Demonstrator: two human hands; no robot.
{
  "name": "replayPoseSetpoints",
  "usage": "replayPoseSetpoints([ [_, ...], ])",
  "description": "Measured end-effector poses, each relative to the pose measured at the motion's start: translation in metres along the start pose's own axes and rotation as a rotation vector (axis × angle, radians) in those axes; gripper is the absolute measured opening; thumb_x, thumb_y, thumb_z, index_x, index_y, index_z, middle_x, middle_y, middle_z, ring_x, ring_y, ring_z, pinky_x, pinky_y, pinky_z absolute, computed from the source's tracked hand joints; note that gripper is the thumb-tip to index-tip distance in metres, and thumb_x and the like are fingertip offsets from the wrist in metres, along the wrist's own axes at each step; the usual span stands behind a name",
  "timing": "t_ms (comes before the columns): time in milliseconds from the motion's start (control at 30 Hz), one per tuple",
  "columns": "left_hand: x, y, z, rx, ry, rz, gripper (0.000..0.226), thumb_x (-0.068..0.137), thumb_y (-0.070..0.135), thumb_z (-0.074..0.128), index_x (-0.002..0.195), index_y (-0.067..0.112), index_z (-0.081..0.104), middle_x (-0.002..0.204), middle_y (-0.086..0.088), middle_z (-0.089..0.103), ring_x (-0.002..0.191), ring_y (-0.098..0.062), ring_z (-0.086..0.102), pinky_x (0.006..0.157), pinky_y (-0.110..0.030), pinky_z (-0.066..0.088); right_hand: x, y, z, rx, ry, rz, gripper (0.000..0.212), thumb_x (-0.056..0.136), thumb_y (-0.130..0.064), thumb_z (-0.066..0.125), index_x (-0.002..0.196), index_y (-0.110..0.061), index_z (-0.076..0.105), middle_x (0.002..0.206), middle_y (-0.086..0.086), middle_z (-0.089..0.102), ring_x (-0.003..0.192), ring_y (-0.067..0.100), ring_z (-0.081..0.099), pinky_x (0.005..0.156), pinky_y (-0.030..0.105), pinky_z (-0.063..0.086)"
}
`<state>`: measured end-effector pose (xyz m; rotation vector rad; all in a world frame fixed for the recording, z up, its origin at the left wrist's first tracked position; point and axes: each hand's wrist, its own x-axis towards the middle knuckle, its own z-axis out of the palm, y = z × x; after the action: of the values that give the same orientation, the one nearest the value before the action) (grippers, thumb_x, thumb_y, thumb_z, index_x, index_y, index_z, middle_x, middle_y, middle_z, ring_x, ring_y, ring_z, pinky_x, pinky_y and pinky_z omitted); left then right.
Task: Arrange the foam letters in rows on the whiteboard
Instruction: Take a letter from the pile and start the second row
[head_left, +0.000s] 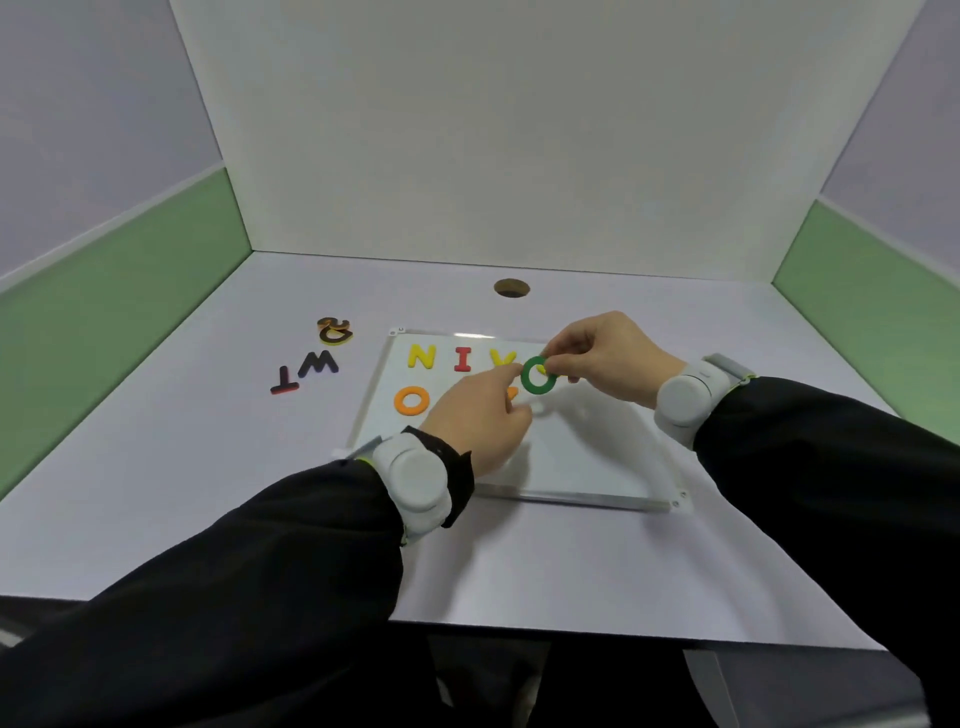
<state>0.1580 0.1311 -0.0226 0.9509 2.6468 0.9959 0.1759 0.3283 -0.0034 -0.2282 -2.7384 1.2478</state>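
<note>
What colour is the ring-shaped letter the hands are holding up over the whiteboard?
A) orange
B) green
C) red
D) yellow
B: the letter O pinched by the right hand, with the left hand touching it, is green; the orange O lies flat on the whiteboard.

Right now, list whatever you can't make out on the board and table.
- Letter beside the orange O: head view, left hand covers most of it.
- Yellow V: green ring and right hand hide its right part.
- Stacked letters left of the whiteboard: overlapping, too small to read.
</note>
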Motion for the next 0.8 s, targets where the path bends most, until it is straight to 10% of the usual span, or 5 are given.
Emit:
replayPoseSetpoints([
  [300,-0.010,0.021,0.033,0.494,-0.034,0.127,0.049,0.098,0.030,0.038,0.146,0.021,0.036,0.113,-0.004,0.057,0.099,-0.027,0.059,0.074,-0.038,0.048,-0.004,0.025,-0.002,-0.074,-0.007,0.055,0.009,0.081,-0.013,0.076,0.089,-0.010,0.077,0.083,0.004,0.075,0.069,0.014,0.066,0.074,0.030,0.058],
  [533,-0.013,0.029,0.047,0.562,-0.045,0.123,0.026,0.096,0.029,0.037,0.114,0.015,0.050,0.084,-0.001,0.051,0.071,-0.025,0.047,0.062,-0.033,0.035,-0.008,0.028,-0.002,-0.117,-0.045,0.083,0.007,0.081,-0.016,0.074,0.087,-0.014,0.077,0.079,-0.001,0.074,0.063,0.008,0.063,0.067,0.021,0.051],
  [800,-0.012,0.025,0.052,0.609,-0.013,0.108,0.035,0.096,0.030,0.035,0.126,0.014,0.046,0.080,-0.001,0.052,0.067,-0.025,0.047,0.058,-0.032,0.032,-0.005,0.029,0.003,-0.131,-0.038,0.085,0.008,0.081,-0.018,0.074,0.087,-0.017,0.079,0.088,-0.005,0.074,0.081,0.007,0.063,0.071,0.016,0.047],
])
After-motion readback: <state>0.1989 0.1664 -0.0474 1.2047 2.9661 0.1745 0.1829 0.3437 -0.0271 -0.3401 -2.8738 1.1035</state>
